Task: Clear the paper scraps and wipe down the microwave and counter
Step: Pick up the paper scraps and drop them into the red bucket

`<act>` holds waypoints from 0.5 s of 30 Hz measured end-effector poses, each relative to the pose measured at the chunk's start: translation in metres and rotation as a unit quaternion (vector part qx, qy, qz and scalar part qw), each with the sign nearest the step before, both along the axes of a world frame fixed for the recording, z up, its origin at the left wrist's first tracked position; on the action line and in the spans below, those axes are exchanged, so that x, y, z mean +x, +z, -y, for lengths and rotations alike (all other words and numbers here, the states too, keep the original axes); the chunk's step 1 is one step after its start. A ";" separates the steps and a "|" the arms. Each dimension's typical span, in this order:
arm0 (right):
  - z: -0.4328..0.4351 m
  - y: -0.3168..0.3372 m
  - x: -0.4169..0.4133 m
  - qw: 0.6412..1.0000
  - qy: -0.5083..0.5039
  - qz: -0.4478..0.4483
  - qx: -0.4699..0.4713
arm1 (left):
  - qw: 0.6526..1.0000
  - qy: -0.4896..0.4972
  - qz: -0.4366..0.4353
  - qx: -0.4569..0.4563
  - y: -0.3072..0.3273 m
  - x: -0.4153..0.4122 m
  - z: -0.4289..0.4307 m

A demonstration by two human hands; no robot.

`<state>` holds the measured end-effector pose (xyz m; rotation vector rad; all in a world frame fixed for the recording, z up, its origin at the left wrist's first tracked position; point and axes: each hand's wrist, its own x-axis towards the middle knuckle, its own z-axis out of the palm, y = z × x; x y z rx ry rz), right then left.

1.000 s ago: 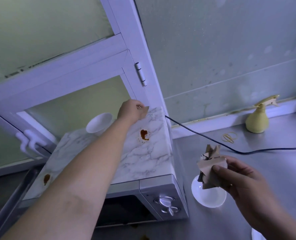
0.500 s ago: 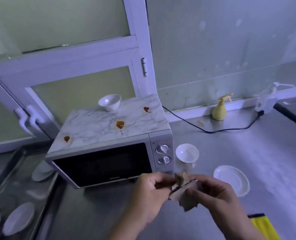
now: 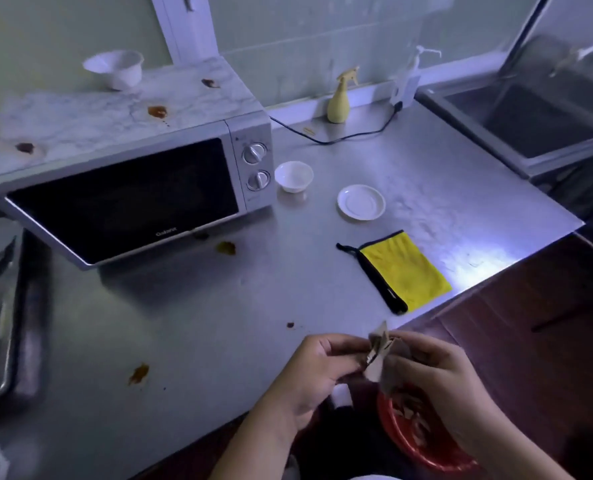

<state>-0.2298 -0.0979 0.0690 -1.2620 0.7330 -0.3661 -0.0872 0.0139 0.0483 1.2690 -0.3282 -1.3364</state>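
Note:
Both hands hold a bunch of brown paper scraps [image 3: 379, 355] at the counter's front edge. My left hand [image 3: 317, 370] pinches them from the left and my right hand [image 3: 440, 379] grips them from the right. Below the hands sits a red bin [image 3: 416, 441] with scraps inside. The microwave [image 3: 125, 174] stands at the back left, its marble-patterned top marked by brown stains [image 3: 157, 111]. More brown stains [image 3: 138, 373] dot the steel counter [image 3: 191, 323]. A yellow cloth [image 3: 404, 268] lies near the counter's right edge.
A white bowl [image 3: 115, 69] stands on the microwave top. Another white bowl [image 3: 294, 176] and a white saucer [image 3: 360, 201] sit right of the microwave. A yellow spray bottle [image 3: 339, 98] and a black cord [image 3: 336, 138] are by the wall. A sink [image 3: 530, 123] lies at right.
My left hand came off the microwave top and joined my right hand on the scraps. Both hands moved back to the counter's front edge, above the red bin.

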 end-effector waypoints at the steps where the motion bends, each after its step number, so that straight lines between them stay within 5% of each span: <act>1: -0.002 -0.001 -0.015 1.000 -0.020 -0.007 0.009 | 1.000 -0.016 -0.014 0.005 -0.003 -0.012 0.003; 9: 0.025 -0.061 -0.117 0.971 -0.163 -0.082 0.153 | 0.986 -0.137 0.016 0.090 -0.027 -0.094 0.051; 15: 0.069 -0.155 -0.190 0.892 -0.286 -0.197 0.290 | 0.970 -0.086 0.048 0.221 -0.078 -0.133 0.097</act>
